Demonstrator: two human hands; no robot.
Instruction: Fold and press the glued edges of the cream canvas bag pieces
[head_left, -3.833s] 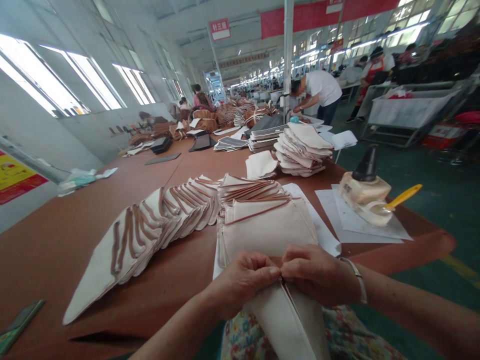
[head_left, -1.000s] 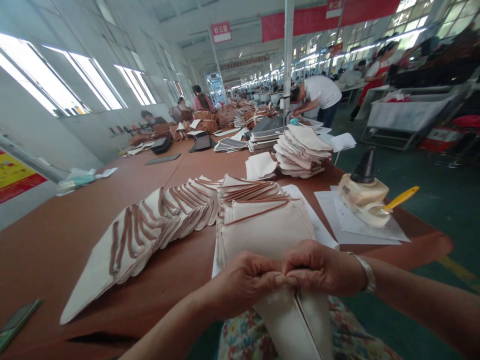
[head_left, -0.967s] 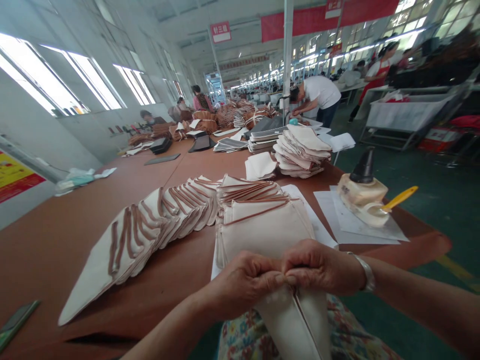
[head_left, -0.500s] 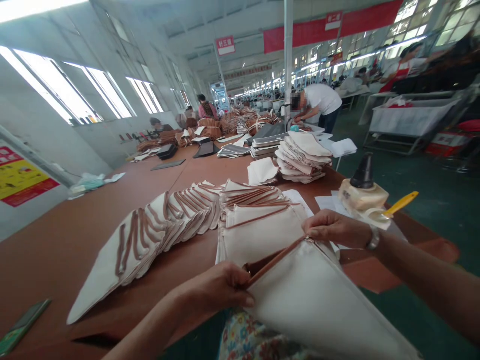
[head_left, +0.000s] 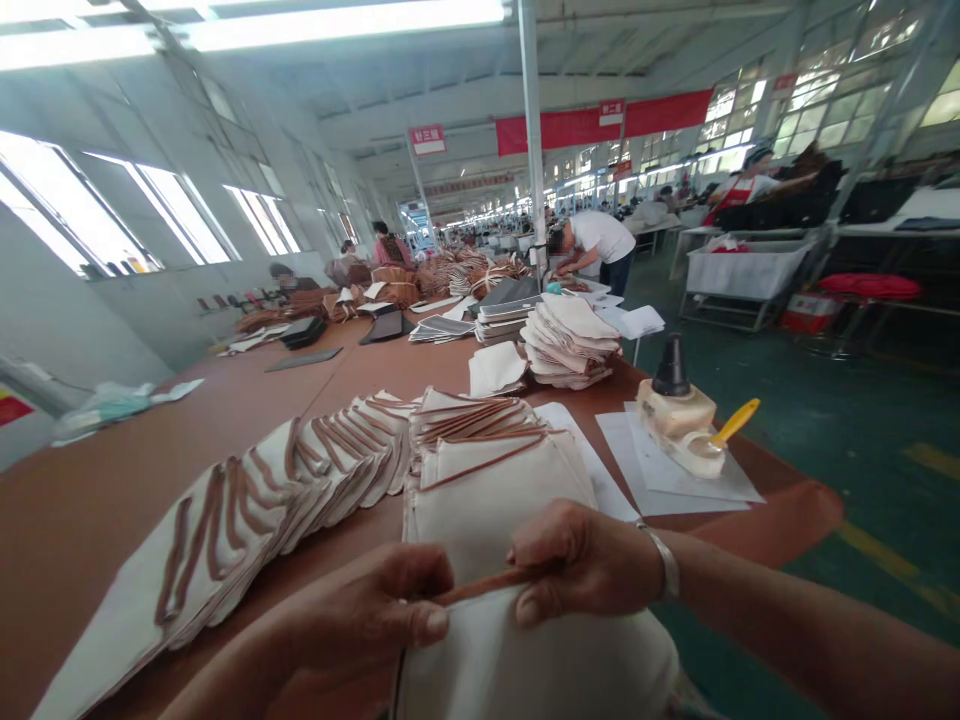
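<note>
A cream fabric pouch [head_left: 525, 660] with a brown trimmed edge hangs at the table's near side, pinched along that edge by both hands. My left hand [head_left: 375, 600] is closed on the left end of the trim. Closed a short way to the right, my right hand [head_left: 585, 560] wears a pale bangle at the wrist. Just beyond lies a stack of similar cream pouches [head_left: 480, 500] with brown edges. To the left, a fanned row of cream pieces [head_left: 247, 500] with brown strips stretches toward me. The pouch's lower part runs out of view.
On the right, a container with a black cone [head_left: 670, 370] and a yellow-handled brush [head_left: 735, 424] stand on white paper [head_left: 690, 490]. More cream pieces [head_left: 570, 340] are piled behind. A person in a white shirt [head_left: 600, 238] bends over the table's far end.
Both hands have come closer together on the trim, the right one moving left and down. The pouch's edge has shifted lower, its opening now narrowed, and the head view has turned right.
</note>
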